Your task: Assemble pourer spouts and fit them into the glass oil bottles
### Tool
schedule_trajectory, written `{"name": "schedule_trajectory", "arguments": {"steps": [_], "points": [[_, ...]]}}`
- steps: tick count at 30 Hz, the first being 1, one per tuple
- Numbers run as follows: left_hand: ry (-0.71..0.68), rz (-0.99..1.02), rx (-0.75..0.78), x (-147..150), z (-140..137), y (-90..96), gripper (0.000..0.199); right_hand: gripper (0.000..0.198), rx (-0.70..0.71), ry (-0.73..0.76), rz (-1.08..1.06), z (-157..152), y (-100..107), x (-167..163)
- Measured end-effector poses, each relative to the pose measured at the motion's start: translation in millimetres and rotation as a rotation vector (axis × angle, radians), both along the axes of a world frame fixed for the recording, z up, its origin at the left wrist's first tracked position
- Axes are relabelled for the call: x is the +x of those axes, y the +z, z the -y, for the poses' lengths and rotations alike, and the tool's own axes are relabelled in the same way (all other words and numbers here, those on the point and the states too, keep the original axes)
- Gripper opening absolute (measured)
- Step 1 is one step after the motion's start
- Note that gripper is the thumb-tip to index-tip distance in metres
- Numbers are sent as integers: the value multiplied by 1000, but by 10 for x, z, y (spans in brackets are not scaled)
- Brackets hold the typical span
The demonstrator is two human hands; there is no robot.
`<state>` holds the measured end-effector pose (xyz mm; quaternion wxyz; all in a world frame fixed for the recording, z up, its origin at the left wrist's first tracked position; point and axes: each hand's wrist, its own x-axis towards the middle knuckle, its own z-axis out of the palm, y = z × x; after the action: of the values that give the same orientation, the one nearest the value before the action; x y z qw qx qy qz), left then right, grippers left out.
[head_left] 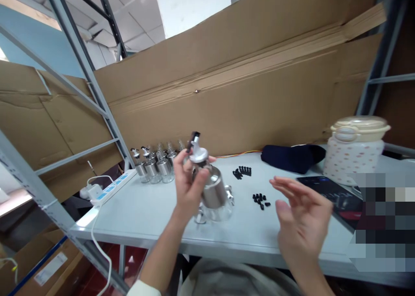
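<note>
My left hand (pixel 188 183) is closed around the neck of a glass bottle with a steel sleeve (pixel 214 192). This bottle is tilted and carries a white-and-black pouring spout (pixel 198 152). Shiny metal-and-white parts (pixel 200 217) show beside and behind its base, partly hidden. To the right, my right hand (pixel 301 218) hovers over the table with fingers stretched and thumb apart, holding nothing. Nearest to it lies a loose cluster of small black caps (pixel 259 198). Farther back is a group of small black pieces (pixel 242 172), some in a row.
Several similar bottles (pixel 155 168) stand at the back left, some with spouts. A white power strip (pixel 113 188) lies along the table's left edge. On the right are a dark cloth (pixel 292 157), a spotted container (pixel 355 159) and a dark flat box (pixel 333 194). Cardboard (pixel 233 110) walls the back.
</note>
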<state>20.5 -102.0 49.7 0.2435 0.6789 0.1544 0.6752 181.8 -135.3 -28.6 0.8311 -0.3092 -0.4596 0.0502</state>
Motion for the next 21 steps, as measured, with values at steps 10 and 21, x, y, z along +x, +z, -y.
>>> {"name": "schedule_trajectory", "arguments": {"steps": [10,21], "points": [[613,-224,-140,-1006,-969,211,46,20,-488,48,477,-203,-241,-56],[910,-599,-202,-1404,-1436,-94,40,15,-568,187,622,-162,-187,-49]]}}
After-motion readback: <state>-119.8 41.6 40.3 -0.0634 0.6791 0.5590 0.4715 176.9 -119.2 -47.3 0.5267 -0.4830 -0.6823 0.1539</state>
